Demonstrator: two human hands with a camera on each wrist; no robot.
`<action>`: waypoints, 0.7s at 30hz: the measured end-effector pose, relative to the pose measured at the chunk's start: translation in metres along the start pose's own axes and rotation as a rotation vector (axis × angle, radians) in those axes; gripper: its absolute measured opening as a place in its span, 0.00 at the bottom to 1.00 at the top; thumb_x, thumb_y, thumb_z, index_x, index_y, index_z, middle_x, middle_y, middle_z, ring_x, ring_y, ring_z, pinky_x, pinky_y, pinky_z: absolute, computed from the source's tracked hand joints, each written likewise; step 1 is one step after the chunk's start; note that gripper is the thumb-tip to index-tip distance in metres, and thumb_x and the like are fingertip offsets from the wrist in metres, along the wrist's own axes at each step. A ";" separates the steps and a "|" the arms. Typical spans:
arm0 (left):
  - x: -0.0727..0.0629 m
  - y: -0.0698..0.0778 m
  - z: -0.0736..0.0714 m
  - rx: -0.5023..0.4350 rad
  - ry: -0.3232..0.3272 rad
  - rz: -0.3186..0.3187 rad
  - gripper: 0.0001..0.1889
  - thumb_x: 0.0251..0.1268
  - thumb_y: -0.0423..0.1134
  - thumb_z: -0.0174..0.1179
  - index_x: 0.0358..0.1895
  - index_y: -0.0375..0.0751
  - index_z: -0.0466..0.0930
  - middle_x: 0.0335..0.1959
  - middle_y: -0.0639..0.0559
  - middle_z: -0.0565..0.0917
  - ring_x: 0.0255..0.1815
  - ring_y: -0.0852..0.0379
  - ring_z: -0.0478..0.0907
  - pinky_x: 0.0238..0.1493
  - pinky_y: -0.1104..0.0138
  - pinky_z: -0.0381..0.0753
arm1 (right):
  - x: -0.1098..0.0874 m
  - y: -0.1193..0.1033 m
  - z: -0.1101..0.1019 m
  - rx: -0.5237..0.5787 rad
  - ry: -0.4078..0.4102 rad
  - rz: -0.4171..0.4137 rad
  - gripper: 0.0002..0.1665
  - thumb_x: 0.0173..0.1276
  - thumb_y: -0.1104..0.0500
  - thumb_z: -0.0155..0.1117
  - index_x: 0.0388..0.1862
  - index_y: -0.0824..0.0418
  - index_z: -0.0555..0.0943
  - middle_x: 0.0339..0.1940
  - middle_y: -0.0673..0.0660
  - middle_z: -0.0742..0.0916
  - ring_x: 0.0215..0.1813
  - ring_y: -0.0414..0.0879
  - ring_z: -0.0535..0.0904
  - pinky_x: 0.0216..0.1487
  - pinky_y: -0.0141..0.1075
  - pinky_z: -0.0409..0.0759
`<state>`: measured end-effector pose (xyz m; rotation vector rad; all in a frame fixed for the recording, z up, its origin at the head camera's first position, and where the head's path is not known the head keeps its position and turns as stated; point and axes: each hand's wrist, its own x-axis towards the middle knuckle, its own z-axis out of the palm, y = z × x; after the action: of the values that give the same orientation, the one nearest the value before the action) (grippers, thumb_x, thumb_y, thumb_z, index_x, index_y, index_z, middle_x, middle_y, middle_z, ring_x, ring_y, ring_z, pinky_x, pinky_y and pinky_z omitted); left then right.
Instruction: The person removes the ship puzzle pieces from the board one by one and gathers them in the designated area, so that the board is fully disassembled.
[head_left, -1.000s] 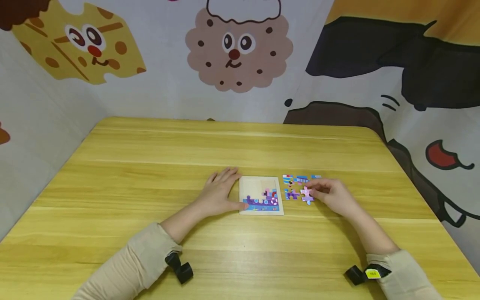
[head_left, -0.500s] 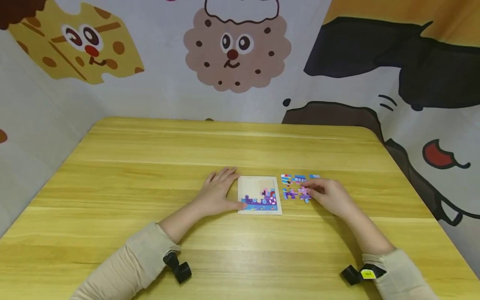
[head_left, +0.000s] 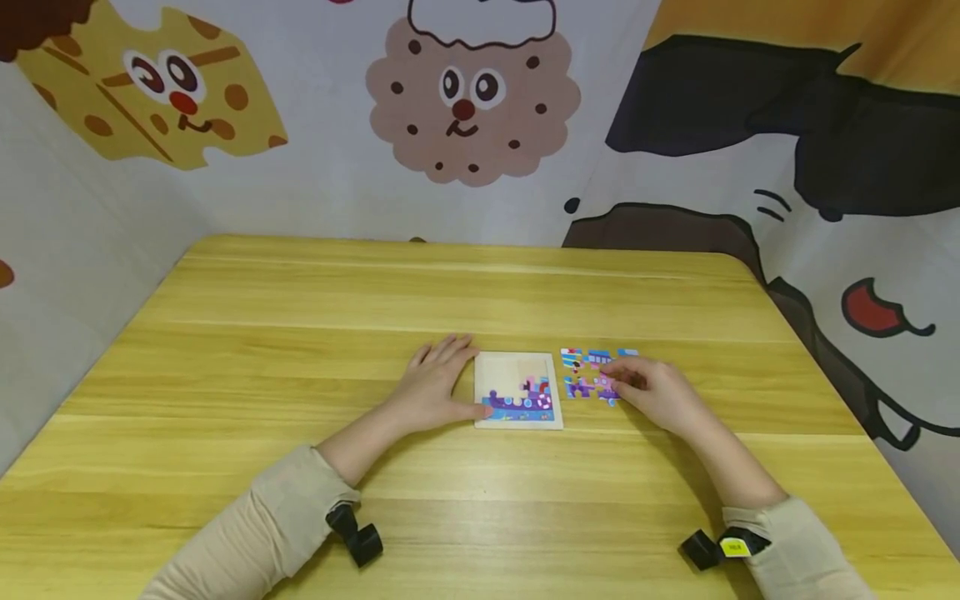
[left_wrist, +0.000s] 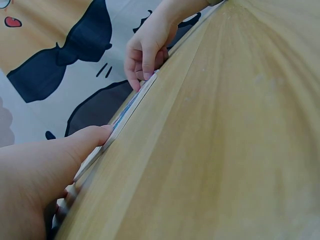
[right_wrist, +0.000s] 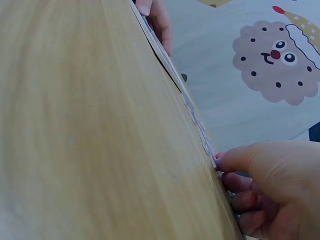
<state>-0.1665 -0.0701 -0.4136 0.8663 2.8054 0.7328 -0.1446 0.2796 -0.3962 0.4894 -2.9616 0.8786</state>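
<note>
A small square puzzle board (head_left: 497, 368) lies on the table, its lower part and right side filled with purple, blue and pink pieces. My left hand (head_left: 431, 392) rests at its left side, fingers spread, thumb on the lower left corner and fingertips by the upper left. To the right of the board my right hand (head_left: 660, 393) pinches a pink and purple puzzle piece (head_left: 604, 387) between thumb and fingers, low over the table. In the right wrist view the thumb touches the edge of a thin piece (right_wrist: 214, 161). The right hand partly hides the piece.
Several loose pieces lie beside the board: a blue and white one (head_left: 572, 356), a striped blue one (head_left: 599, 357) and a purple one (head_left: 577, 387). The wooden table (head_left: 480, 508) reaches back to a wall covering (head_left: 322, 183) printed with cartoon food.
The pink and purple piece has shifted slightly left, closer to the other loose pieces, with the right hand following. The left hand stays at the board. The head view has moved slightly.
</note>
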 end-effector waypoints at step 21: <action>-0.001 0.001 0.000 -0.003 0.007 0.006 0.49 0.53 0.68 0.60 0.74 0.41 0.57 0.76 0.48 0.50 0.76 0.48 0.40 0.70 0.46 0.34 | 0.003 -0.023 -0.008 0.022 0.109 -0.048 0.13 0.64 0.62 0.68 0.47 0.64 0.83 0.30 0.51 0.84 0.21 0.41 0.70 0.19 0.33 0.68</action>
<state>-0.1652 -0.0700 -0.4130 0.8743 2.8084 0.7419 -0.1413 0.2646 -0.3774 0.4950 -2.8328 0.9040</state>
